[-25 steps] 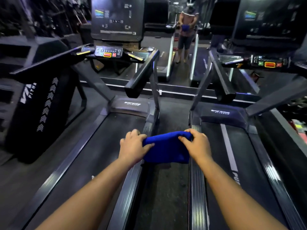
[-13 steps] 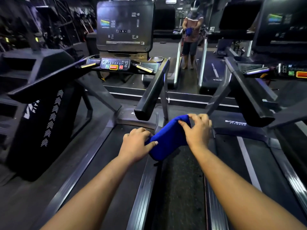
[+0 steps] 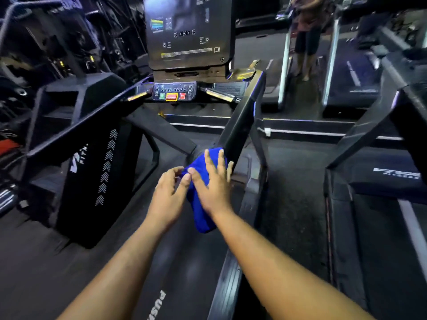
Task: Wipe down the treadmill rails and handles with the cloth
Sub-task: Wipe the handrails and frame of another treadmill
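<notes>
A blue cloth (image 3: pixel 200 205) is draped over the near end of the black right handrail (image 3: pixel 243 116) of the treadmill in front of me. My right hand (image 3: pixel 213 183) lies flat on the cloth with fingers spread and straight, pressing it against the rail end. Just left of it, my left hand (image 3: pixel 168 196) has loosely curled fingers, and its thumb tip touches the cloth's edge. The cloth's lower end hangs free below my right wrist.
The control console (image 3: pixel 175 93) and dark screen (image 3: pixel 189 31) stand ahead, with the left handrail (image 3: pixel 92 121) beyond. A second treadmill's rail (image 3: pixel 409 107) is on the right. A floor gap (image 3: pixel 293 204) separates the machines. A mirror shows a standing person (image 3: pixel 307 31).
Both hands carried the cloth up and forward from over the gap onto the handrail end. My right hand opened flat on it, my left hand loosened its grip, and my view swung left.
</notes>
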Demonstrator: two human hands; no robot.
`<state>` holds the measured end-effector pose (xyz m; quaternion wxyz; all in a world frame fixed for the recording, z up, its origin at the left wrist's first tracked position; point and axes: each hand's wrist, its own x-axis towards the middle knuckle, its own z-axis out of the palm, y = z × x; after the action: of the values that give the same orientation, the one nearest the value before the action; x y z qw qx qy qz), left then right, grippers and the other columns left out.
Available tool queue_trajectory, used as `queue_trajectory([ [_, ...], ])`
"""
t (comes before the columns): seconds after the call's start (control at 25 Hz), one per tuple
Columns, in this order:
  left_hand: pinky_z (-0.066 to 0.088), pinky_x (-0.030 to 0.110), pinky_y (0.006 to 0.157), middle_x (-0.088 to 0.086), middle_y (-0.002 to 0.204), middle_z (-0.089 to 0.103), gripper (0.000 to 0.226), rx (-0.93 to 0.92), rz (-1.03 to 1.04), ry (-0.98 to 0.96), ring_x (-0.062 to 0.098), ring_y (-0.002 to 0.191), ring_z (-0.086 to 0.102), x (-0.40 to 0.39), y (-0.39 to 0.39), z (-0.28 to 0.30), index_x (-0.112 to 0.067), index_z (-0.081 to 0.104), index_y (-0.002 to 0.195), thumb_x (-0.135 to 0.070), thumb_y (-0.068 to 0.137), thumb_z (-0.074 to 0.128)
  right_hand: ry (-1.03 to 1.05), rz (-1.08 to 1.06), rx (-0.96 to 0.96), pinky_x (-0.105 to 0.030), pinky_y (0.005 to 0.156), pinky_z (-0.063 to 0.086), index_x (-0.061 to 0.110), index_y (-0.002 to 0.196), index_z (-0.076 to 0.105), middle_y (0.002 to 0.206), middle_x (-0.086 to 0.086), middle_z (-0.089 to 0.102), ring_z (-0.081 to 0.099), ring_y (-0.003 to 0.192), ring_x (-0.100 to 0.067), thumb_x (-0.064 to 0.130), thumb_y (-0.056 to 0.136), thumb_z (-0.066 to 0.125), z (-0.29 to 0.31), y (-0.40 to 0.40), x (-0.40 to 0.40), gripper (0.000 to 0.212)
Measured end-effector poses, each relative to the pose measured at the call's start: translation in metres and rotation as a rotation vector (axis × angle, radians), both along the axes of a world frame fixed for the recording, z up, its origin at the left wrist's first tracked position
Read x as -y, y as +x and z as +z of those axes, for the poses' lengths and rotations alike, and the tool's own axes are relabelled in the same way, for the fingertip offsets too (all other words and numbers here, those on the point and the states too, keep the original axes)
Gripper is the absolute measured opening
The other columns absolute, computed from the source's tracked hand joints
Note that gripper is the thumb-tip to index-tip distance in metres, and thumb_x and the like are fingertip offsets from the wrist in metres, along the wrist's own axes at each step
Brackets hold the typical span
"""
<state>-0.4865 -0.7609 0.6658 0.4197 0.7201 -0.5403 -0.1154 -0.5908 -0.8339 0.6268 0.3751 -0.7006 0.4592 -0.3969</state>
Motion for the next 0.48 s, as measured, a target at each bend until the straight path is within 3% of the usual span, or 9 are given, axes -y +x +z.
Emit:
queue_trajectory([
  [0.16,0.033,0.014,0.108,-0.003,0.137,0.049,0.059,-0.087,-0.032,0.045,-0.008,0.122,0.046,0.033,-0.009,-0.005,-0.018,0.046,0.142,-0.049,0.092,0.042,-0.010,0.007,0.151,-0.048,0.122,0.004,0.032,0.157,0.016,0.164,0.007,-0.014,-0.011,0.153,-0.023,0.063,0.087,0.037,-0.026,-0.004,0.007,0.079],
  [0.32,0.014,0.028,0.123,-0.002,0.163,0.022,0.069,-0.078,-0.038,0.120,0.005,0.149,0.018,0.060,-0.018,-0.004,-0.017,0.023,0.156,-0.047,0.097,0.039,0.100,0.013,0.189,-0.062,0.121,0.005,0.029,0.155,0.025,0.167,0.002,-0.006,-0.011,0.153,-0.028,0.042,0.095,0.045,-0.012,-0.003,0.083,0.065],
  [0.48,0.006,0.023,0.124,-0.014,0.163,0.008,0.064,-0.093,-0.074,0.154,-0.006,0.149,0.007,0.068,-0.029,-0.010,-0.022,0.012,0.158,-0.047,0.102,0.031,0.067,-0.082,0.337,-0.049,0.124,0.005,0.026,0.155,0.020,0.165,0.005,-0.001,-0.005,0.154,-0.019,0.057,0.092,0.030,-0.020,-0.003,0.042,0.071],
])
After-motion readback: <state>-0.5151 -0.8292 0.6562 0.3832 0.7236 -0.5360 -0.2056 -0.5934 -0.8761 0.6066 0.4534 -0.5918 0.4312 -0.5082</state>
